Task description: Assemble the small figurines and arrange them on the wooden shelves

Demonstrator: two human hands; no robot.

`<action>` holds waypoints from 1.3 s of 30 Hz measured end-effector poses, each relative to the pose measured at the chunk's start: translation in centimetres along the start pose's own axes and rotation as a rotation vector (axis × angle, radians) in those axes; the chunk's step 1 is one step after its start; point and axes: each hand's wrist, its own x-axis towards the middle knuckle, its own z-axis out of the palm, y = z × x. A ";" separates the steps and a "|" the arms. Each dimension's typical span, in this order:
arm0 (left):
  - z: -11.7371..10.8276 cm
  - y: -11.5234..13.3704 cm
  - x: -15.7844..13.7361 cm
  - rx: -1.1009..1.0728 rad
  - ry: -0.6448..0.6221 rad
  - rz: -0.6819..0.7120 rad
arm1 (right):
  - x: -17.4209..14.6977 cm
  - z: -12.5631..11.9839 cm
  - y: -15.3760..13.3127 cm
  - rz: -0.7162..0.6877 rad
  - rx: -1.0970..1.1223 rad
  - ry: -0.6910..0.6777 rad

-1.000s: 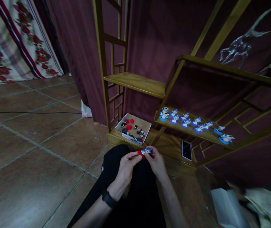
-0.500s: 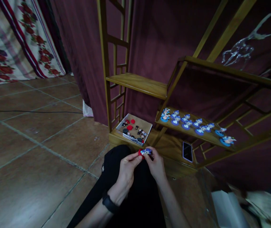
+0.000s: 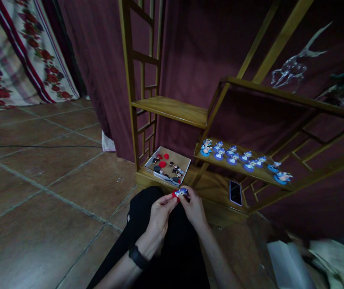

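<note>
Above my lap, my left hand [image 3: 160,212] is closed on a round red base [image 3: 174,196], pinched between thumb and fingers. My right hand [image 3: 194,209] grips a small purple-and-white figurine [image 3: 181,192] that lies tilted against that base. Whether the two are joined I cannot tell, as my fingers cover part of them. Just beyond my hands stands a shallow cardboard box [image 3: 184,157] on the low shelf. In it lie loose red discs [image 3: 162,164], dark discs and several small dark figurines [image 3: 175,168].
Rows of purple and blue figurines on bases [image 3: 233,159] stand on the right-hand shelf [image 3: 216,161]. A phone [image 3: 235,193] lies on the board below. Wooden posts [image 3: 129,80] rise on the left. A clear deer ornament [image 3: 290,68] stands on the upper shelf.
The view has shifted slightly, so the shelf and its things sit a little further left. Both hands keep their hold on the figurine and red base, with hardly any change in pose.
</note>
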 end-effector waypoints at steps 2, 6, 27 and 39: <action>-0.3 0.4 0.5 0.000 -0.019 -0.038 | 0.2 0.2 0.2 -0.020 0.002 -0.017; -0.9 1.2 1.6 0.010 0.039 -0.093 | 0.5 0.6 0.5 -0.016 0.067 -0.050; -0.8 1.6 1.1 0.103 0.019 -0.121 | -0.9 1.0 0.6 0.318 0.633 -0.022; -1.0 0.3 2.5 0.067 0.045 -0.226 | -1.4 1.6 2.1 0.354 0.698 0.051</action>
